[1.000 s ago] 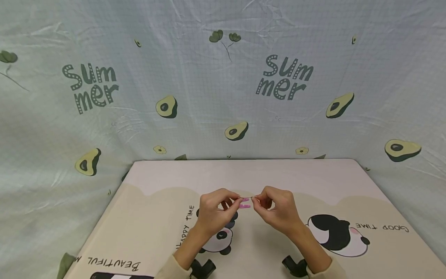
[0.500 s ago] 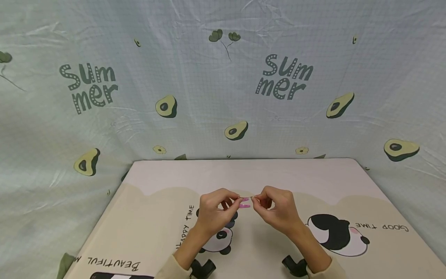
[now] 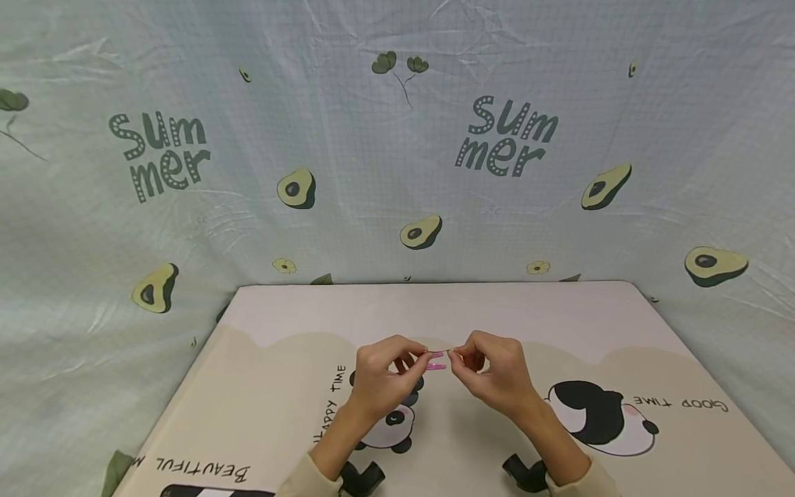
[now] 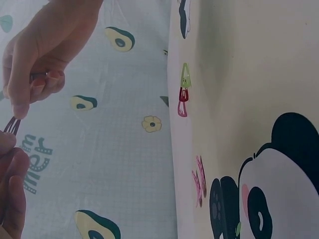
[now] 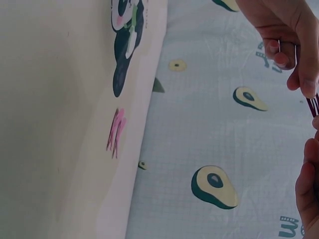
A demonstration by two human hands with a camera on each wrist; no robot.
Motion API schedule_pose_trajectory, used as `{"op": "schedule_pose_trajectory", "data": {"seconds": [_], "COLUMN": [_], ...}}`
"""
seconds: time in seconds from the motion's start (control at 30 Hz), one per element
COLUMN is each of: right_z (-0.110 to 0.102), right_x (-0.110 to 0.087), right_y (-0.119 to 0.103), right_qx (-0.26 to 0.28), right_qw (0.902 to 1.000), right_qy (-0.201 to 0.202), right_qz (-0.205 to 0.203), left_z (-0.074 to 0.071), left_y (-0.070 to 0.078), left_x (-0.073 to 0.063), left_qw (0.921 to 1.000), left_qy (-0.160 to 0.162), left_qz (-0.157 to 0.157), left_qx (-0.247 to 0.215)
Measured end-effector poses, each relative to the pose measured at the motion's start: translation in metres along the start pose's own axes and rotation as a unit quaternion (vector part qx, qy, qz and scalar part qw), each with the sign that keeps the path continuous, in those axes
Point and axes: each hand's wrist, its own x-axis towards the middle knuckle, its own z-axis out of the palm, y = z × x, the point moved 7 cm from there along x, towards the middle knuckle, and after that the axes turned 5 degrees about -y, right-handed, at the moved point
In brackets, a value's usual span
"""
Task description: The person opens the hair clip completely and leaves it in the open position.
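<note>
My left hand [image 3: 386,376] and right hand [image 3: 493,373] face each other above the table. Between their fingertips they pinch the two ends of a slim, dark snap hair clip [image 4: 12,125], which looks dark red in the right wrist view. Several pink hair clips [image 5: 117,132] lie on the table beyond the hands, also visible as pink clips [image 4: 199,181] in the left wrist view. Further along are a green clip [image 4: 185,75], a red clip [image 4: 184,94] and a pink clip [image 4: 182,108] in a row, touching or overlapping. My right hand hides this row in the head view.
The pale table top [image 3: 298,304] carries panda and dog prints and lettering. Behind it hangs a light cloth [image 3: 348,138] printed with avocados. Black wrist-worn mounts [image 3: 363,478] show below both wrists.
</note>
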Motion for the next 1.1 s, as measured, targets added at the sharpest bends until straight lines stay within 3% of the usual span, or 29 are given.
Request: {"op": "schedule_pose_trajectory", "data": {"seconds": [0.63, 1.1], "right_z": [-0.001, -0.006], "right_x": [-0.001, 0.004], "right_y": [0.003, 0.014], "right_qx": [-0.007, -0.029], "right_qw": [0.9999, 0.9962], "right_qy": [-0.009, -0.056], "right_qz": [0.004, 0.061], "left_z": [0.004, 0.008], "left_y": [0.0, -0.005], "left_x": [0.002, 0.002], "left_qw": [0.9999, 0.9996], "left_qy": [0.006, 0.016], "left_qz": [0.009, -0.014], "left_qx": [0.004, 0.018]}}
